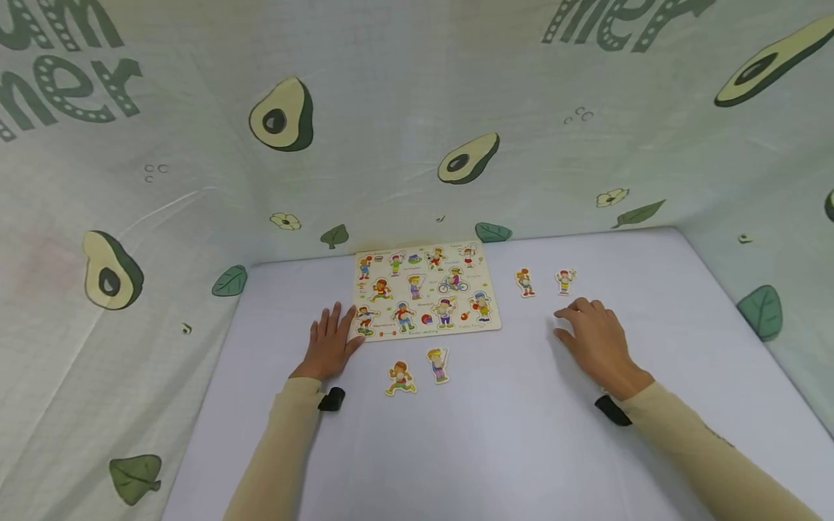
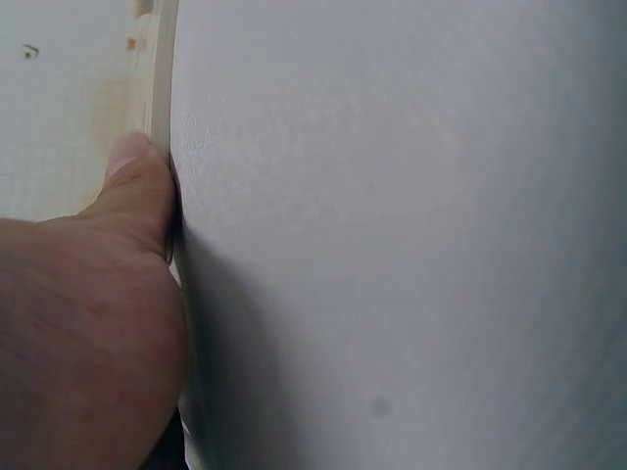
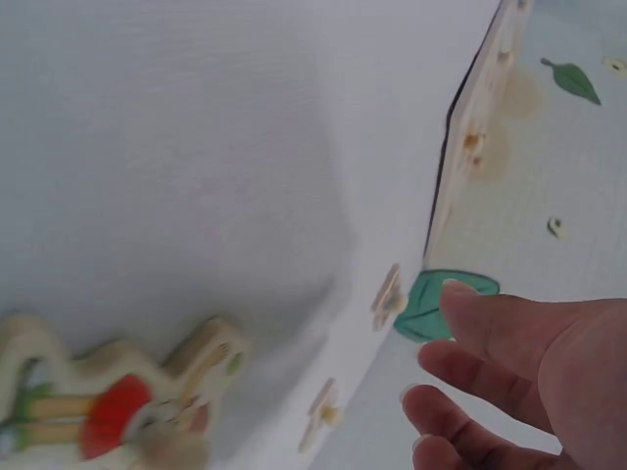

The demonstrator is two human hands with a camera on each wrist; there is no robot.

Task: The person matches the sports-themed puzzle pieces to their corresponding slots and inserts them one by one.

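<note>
Beige board: lies flat at far side of desk, by the backdrop, nearer your L than your R. Can't tell from here which pics are seated pcs & which are bare slots.

Left hand: grip wide, fingers spread at board's left edge, thumb touching near L corner. Holds nothing. Good brace imo; light pressure is enough.

Right hand: grip narrow, fingers half curled, small thumb-index gap, nothing in it. Over desk, just near side of the two R-hand pcs.

Runner pc + bat pc: loose on desk, near side of board, side by side, apart.

Ball pc + red-cap pc: loose on desk, right of board, apart. Red-cap is closest to your R fingertips in head view.

Red-dress pc: R wrist view only, blurry, on desk; prob hidden under your R hand/wrist in head view. Mind your sleeve, could nudge it.

Knob: likely best pick point. Pinch thumb + index, lift straight, don't drag.

Slots: seating looks like the job. Match outline first, rotate pc above board, lower level, press flat. Tilted pc would prob catch the rim.
</note>
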